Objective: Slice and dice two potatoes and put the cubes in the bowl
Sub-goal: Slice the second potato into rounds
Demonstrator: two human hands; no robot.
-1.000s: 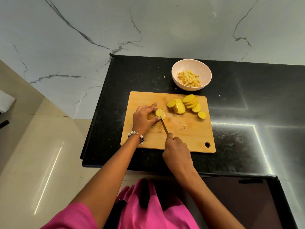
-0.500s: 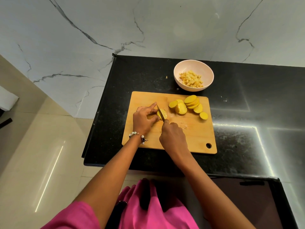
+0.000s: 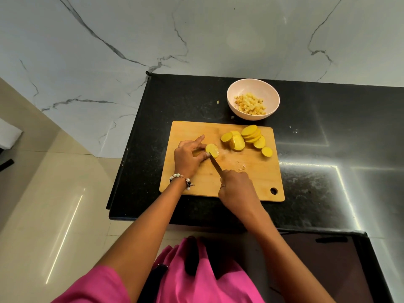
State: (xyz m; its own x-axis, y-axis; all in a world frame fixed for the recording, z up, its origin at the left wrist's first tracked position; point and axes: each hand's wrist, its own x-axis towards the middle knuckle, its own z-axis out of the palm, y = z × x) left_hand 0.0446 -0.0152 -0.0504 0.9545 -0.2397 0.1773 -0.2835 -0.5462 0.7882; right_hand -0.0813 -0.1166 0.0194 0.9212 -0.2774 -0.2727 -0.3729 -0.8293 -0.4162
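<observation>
Yellow round potato slice [image 3: 212, 150] pinned on rectangular wooden board [image 3: 251, 178] by left hand [image 3: 188, 157] grip; steel knife [image 3: 215, 164] clenched in right hand [image 3: 237, 185]. Fingertips best kept tucked back. Pale bowl [image 3: 274, 94] of cubes far right on worktop.

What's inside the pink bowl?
The pink bowl holds a heap of small yellow potato cubes. They cover only part of the bottom; bare bowl shows around them. Whatever lies beneath the heap is hidden.
</observation>
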